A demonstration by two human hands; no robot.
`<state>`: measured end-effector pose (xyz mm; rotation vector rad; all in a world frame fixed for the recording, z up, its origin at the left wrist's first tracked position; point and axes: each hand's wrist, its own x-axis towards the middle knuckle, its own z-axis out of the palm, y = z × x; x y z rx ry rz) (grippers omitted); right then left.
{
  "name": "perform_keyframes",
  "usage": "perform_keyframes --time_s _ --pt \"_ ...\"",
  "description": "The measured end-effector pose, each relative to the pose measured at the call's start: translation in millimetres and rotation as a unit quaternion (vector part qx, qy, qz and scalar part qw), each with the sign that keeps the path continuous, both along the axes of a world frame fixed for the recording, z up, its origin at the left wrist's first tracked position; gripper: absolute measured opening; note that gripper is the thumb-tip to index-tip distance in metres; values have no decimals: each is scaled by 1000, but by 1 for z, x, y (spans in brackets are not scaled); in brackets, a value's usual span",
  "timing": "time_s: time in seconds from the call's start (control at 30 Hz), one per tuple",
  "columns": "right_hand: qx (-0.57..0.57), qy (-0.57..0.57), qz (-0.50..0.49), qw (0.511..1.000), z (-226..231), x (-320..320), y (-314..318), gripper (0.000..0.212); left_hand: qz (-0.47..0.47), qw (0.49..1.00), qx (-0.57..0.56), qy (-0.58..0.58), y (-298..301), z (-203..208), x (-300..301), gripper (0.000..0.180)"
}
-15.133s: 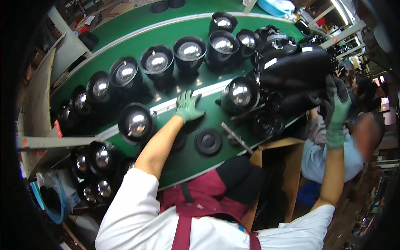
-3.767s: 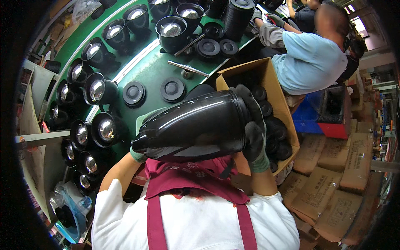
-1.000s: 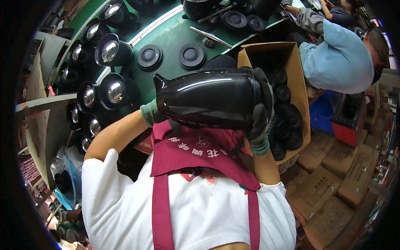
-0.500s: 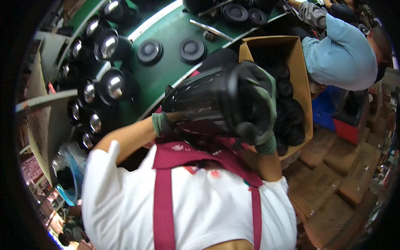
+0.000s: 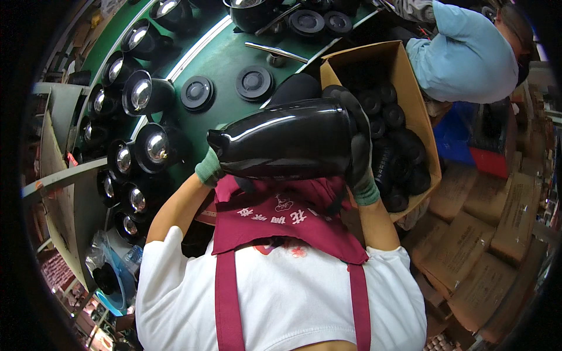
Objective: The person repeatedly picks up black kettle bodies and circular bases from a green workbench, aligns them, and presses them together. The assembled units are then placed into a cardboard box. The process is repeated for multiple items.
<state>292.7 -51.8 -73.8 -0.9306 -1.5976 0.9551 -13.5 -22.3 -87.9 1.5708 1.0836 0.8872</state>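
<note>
A glossy black jug body (image 5: 281, 140) lies sideways in front of my chest, its small spout toward the left. My right hand (image 5: 358, 137), in a dark glove with a green cuff, is closed over the wide right end. At the spout end my gloved left hand (image 5: 209, 166) supports the jug; most of its fingers are hidden behind it. Two round black lids or bases (image 5: 254, 83) rest on the green table (image 5: 225, 58) beyond the jug.
Several black vessels with shiny metal insides (image 5: 140, 93) stand along the left. An open cardboard box (image 5: 430, 134) of black round parts is at my right. A metal bar (image 5: 275, 51) lies across the table. A co-worker in light blue (image 5: 468, 55) bends over at the far right.
The jug, blurred and with its right end turned toward me before, now lies level and steady across my front. My left hand has moved left toward the spout end.
</note>
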Motion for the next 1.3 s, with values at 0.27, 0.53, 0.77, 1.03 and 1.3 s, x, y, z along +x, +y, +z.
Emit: perform_keyframes --time_s 0.27,0.53,0.77,1.03,1.3 --pt "-299 107 25 948 3 28 1 53 -78 990 119 22 25 57 13 50" --pt "-131 276 -83 949 5 -21 -7 48 -14 987 84 133 25 49 17 43" --pt "-102 129 -55 985 7 20 -22 60 11 962 -233 -144 10 24 -1 39" --pt "-77 271 -3 959 -16 -13 8 35 -48 998 -32 12 20 -23 -8 48" --pt "137 75 -148 977 -12 8 -14 62 -51 995 -55 61 55 29 67 48"
